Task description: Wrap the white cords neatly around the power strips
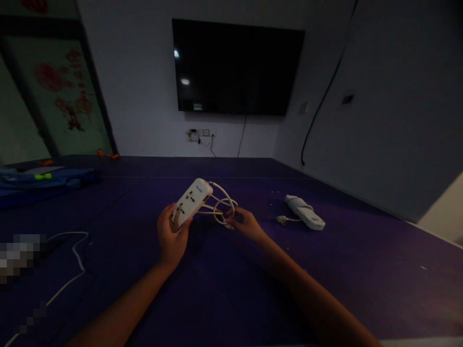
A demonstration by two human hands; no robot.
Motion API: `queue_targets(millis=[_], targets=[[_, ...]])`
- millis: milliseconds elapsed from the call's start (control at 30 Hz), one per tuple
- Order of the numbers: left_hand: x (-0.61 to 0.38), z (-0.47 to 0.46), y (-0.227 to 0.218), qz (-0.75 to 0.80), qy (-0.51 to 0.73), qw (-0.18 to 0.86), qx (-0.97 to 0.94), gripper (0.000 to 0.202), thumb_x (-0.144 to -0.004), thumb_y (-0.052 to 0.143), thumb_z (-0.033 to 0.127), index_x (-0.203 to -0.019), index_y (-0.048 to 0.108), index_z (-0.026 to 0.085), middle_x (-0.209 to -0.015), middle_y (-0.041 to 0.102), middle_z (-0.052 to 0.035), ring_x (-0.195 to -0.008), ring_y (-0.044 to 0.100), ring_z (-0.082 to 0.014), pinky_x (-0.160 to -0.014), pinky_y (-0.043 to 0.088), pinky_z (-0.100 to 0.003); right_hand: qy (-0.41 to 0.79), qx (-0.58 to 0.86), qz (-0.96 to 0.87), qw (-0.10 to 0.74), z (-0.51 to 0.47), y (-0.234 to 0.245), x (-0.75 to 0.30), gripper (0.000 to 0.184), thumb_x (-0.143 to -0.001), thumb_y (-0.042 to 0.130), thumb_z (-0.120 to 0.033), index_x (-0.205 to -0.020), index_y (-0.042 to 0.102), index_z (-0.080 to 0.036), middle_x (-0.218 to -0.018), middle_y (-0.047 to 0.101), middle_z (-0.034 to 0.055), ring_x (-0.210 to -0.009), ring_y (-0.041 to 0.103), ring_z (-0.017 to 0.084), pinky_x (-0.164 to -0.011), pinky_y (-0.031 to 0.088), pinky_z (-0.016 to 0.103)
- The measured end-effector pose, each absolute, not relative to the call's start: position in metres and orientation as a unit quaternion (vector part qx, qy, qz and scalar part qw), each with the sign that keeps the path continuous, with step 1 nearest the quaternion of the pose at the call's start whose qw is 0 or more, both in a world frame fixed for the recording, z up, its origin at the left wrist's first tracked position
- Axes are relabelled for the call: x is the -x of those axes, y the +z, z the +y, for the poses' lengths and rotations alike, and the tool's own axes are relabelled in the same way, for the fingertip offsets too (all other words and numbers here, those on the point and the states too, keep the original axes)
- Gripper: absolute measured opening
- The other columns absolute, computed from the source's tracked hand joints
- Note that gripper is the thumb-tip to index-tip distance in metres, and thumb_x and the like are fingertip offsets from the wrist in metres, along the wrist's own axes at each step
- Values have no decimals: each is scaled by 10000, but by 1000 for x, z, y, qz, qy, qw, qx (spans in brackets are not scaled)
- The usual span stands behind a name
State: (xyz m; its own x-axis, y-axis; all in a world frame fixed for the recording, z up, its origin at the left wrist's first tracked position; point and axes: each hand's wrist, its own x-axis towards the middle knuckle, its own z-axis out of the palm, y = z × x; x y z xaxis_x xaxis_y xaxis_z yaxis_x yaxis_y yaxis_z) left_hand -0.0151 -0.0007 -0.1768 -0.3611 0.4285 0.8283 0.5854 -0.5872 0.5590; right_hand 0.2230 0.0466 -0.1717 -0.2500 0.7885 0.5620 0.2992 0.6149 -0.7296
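Note:
My left hand (170,237) is closed around the near end of a white power strip (191,200), holding it tilted above the purple floor mat (224,289). The strip's white cord (220,207) runs in loose loops from its far end to the right. My right hand (246,222) pinches those loops at their near side, fingers closed on the cord. Both forearms reach in from the bottom of the view.
A second white power strip (306,212) with its cord wrapped round it lies on the mat to the right. Another white cable (74,255) trails on the left. A blue bundle (39,180) lies far left. A dark wall screen (235,67) hangs ahead.

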Motion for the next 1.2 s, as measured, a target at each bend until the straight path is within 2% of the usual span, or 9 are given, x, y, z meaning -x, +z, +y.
queue_targets(millis=[100, 300, 400, 500, 667, 833, 900, 1000, 1200], targets=[[21, 5, -174, -460, -726, 39, 510, 576, -698, 687, 384, -1197, 484, 183, -1194, 522, -131, -1099, 521, -247, -908, 450, -400, 167, 390, -764, 486, 54, -177, -228, 125, -776, 558, -282, -801, 625, -179, -728, 641, 20, -692, 587, 151, -661, 449, 266], [27, 9, -168, -478, -739, 49, 472, 585, -692, 686, 390, -1196, 488, 166, -1157, 539, -132, -1047, 548, -238, -884, 465, -385, -88, 490, -722, 480, 56, -167, -242, 190, -824, 434, -174, -826, 624, -174, -789, 618, 65, -754, 566, 180, -700, 416, 283], [28, 11, -170, -488, -733, 48, 471, 586, -689, 683, 407, -1189, 496, 165, -1147, 545, -136, -1038, 554, -246, -880, 468, -400, -189, 532, -677, 472, 50, -161, -247, 222, -835, 415, -159, -906, 624, -184, -860, 620, 73, -810, 559, 193, -745, 393, 296], [29, 14, -173, -486, -735, 36, 472, 605, -679, 689, 415, -1197, 492, 171, -1152, 544, -137, -1038, 555, -252, -880, 469, -409, -225, 569, -641, 463, 48, -160, -252, 214, -854, 427, -201, -949, 618, -184, -877, 628, 74, -819, 559, 200, -759, 374, 307], [31, 16, -171, -486, -734, 48, 472, 597, -678, 691, 405, -1187, 498, 160, -1136, 552, -138, -1029, 556, -251, -882, 465, -408, -183, 645, -614, 415, 48, -164, -254, 239, -845, 482, -314, -965, 637, -178, -880, 659, 110, -844, 594, 229, -732, 381, 318], [34, 19, -171, -496, -734, 60, 461, 598, -684, 686, 405, -1192, 486, 161, -1148, 546, -136, -1043, 551, -255, -893, 454, -415, -38, 704, -606, 369, 51, -170, -249, 389, -860, 428, -445, -711, 677, -187, -649, 663, 129, -655, 641, 229, -592, 403, 291], [35, 19, -173, -504, -726, 64, 464, 586, -687, 681, 411, -1183, 494, 161, -1135, 551, -134, -1041, 548, -258, -893, 449, -420, 37, 674, -605, 421, 54, -172, -249, 482, -882, 359, -482, -657, 653, -173, -595, 652, 125, -561, 631, 214, -530, 407, 279], [35, 19, -176, -511, -703, 72, 489, 544, -700, 666, 416, -1158, 509, 168, -1108, 564, -124, -1036, 546, -260, -896, 440, -431, 109, 608, -573, 539, 56, -170, -252, 501, -886, 318, -512, -750, 632, -145, -645, 669, 121, -459, 598, 182, -450, 410, 263], [30, 14, -177, -502, -679, 77, 530, 462, -734, 639, 401, -1129, 520, 193, -1114, 563, -113, -1065, 534, -263, -904, 436, -438, 62, 518, -552, 650, 54, -160, -266, 336, -872, 381, -388, -989, 587, -150, -767, 683, 95, -645, 658, 199, -597, 507, 287]])
